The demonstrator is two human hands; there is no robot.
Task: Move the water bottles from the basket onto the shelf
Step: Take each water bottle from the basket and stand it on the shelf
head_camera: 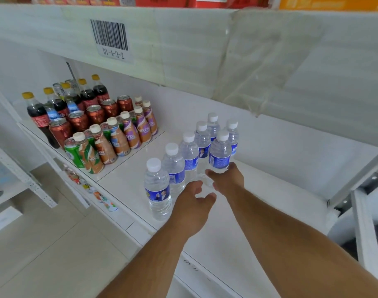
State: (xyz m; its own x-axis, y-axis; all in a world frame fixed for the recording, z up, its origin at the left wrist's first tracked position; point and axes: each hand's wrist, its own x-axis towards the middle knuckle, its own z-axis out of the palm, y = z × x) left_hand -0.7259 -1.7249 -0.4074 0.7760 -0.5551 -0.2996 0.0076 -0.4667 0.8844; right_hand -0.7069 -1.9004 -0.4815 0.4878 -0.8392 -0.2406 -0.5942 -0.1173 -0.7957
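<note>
We see seven clear ribbed plastic water bottles [190,151] with white screw caps and blue labels standing upright on the smooth white shelf [280,168] at the centre of the frame, five in a slanting row and two more just right of its far end; their label print is too small for us to read. Our right hand [225,177] curls its thumb and fingers round the base of the nearest right-hand bottle [220,152], which stands upright at the shelf surface. Our left hand [193,203] hovers just right of the frontmost bottle [157,188], fingers loosely spread, holding nothing. At the left of the frame stand yellow-capped cola bottles [36,117], copper-coloured metal cans [78,120] and Nescafé coffee bottles [144,127]. A barcode tag [110,38] reading D1-4-2-2 hangs on the upper shelf edge, upper left.
</note>
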